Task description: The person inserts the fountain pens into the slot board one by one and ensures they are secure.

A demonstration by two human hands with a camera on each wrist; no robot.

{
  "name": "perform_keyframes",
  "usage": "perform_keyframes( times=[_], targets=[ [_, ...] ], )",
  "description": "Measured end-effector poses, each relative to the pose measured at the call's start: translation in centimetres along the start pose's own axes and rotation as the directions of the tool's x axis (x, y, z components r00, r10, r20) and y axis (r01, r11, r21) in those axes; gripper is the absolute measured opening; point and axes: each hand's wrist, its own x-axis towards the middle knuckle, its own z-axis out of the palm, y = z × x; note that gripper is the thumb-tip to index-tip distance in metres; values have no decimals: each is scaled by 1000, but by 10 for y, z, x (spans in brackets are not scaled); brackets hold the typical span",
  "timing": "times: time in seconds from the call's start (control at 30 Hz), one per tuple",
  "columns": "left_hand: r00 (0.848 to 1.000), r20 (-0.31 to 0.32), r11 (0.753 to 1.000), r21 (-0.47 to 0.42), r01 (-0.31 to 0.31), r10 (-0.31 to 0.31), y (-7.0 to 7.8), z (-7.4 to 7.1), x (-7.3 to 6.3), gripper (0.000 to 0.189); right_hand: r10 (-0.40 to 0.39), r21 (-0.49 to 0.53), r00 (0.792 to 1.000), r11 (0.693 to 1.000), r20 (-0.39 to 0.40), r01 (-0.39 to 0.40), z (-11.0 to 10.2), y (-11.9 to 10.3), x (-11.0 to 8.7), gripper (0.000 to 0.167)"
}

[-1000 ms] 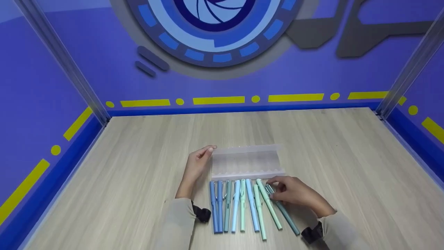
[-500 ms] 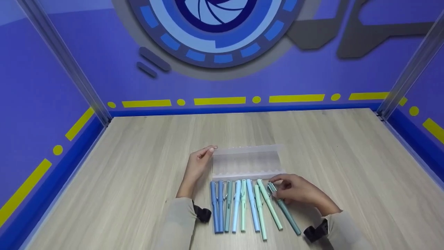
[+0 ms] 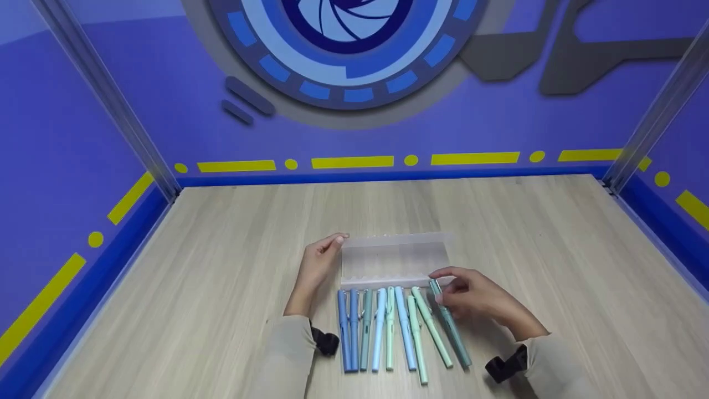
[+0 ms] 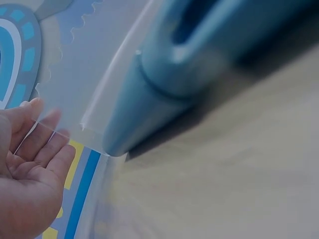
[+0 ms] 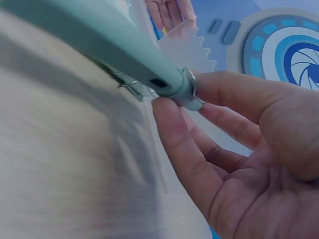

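My left hand (image 3: 317, 267) pinches the upper left corner of a clear plastic pen case (image 3: 396, 259), which has a scalloped edge and stands open. In the left wrist view, thumb and fingers meet at the sheet's corner. My right hand (image 3: 475, 296) pinches a dark green pen (image 3: 455, 335) near its clip end, between thumb and fingers. The right wrist view shows the gripped pen (image 5: 124, 50) slanting up to the left. Left of it several blue and green pens lie side by side below the case, among them a light green pen (image 3: 433, 330) and a blue pen (image 3: 342, 332).
The things lie on a wood-grain table (image 3: 249, 238). Blue printed panels (image 3: 354, 133) enclose it at the back and both sides, with metal posts at the corners. A dark camera (image 3: 505, 367) sits on the right wrist, another on the left.
My right hand has moved up toward the case, and the dark green pen has shifted upward with it and stands a little steeper. My left hand stays at the case corner.
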Motion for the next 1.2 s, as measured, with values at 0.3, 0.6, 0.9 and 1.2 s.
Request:
perform_keyframes(
  times=[0.3, 0.6, 0.9, 1.2],
  targets=[
    [1000, 10, 1000, 0, 0, 0, 1, -1, 1, 33, -44, 13, 997, 999, -69, 45, -10, -12, -1, 56],
    [1000, 18, 1000, 1, -6, 6, 0, 0, 3, 31, -56, -13, 981, 998, -184, 55, -18, -25, 3, 55],
    [1000, 17, 1000, 3, -9, 9, 0, -1, 3, 32, -84, -18, 961, 996, -264, 82, -26, -31, 9, 53],
    [1000, 13, 1000, 17, -18, 18, -1, -1, 4, 34, -102, 7, 928, 994, -360, 112, -33, -36, 18, 51]
  ],
)
